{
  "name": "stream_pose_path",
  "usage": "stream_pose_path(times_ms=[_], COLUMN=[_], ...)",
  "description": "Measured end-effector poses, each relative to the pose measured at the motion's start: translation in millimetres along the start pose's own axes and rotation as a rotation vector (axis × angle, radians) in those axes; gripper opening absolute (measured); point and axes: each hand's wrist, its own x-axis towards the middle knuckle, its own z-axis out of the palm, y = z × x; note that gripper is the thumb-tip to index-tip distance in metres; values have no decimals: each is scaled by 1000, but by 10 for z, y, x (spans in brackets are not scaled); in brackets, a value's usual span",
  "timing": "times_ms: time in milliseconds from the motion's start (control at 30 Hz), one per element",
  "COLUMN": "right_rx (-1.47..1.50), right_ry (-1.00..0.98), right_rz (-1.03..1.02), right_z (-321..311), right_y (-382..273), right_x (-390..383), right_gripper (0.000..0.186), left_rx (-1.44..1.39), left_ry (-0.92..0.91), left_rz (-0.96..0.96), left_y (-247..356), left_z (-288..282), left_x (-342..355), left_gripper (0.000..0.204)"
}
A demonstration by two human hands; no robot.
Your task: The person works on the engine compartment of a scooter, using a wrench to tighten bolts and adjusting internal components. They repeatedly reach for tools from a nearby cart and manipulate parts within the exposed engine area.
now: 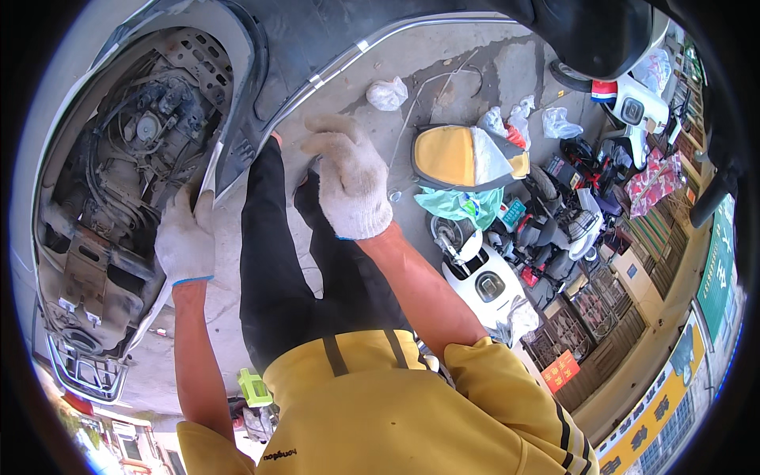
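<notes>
Grey-and-black scooter (47, 131) spans left and top, uncovered bay (212, 170) facing up; parked scooters (491, 277) crowd the right, and the person's legs (273, 229) stand in the way beside the bay. The bay's long axis slants from the rear rack (91, 372), lower left, toward the footboard (305, 36), upper right. Bare pavement (340, 95) separates footboard from yellow-and-silver seat-shaped piece (443, 154). Gloved left hand (182, 241): fingers close together at the bay's rim, pinch impossible to tell; gloved right hand (348, 178): raised, fingers bent, slightly spread.
</notes>
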Motion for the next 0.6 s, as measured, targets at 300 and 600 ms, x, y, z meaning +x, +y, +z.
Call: stream_pose_path(times_ms=[300, 600], right_rx=[-126, -237], right_ry=[153, 55], right_rz=[632, 1246], right_z=[-394, -703], right_y=[1428, 1818], right_x=[-2305, -4722], right_gripper=[13, 35], left_rx=[36, -45], left_ry=[-45, -59], left_rz=[-186, -94], left_y=[-32, -456], left_z=[142, 204], left_x=[16, 212], left_gripper=[63, 72])
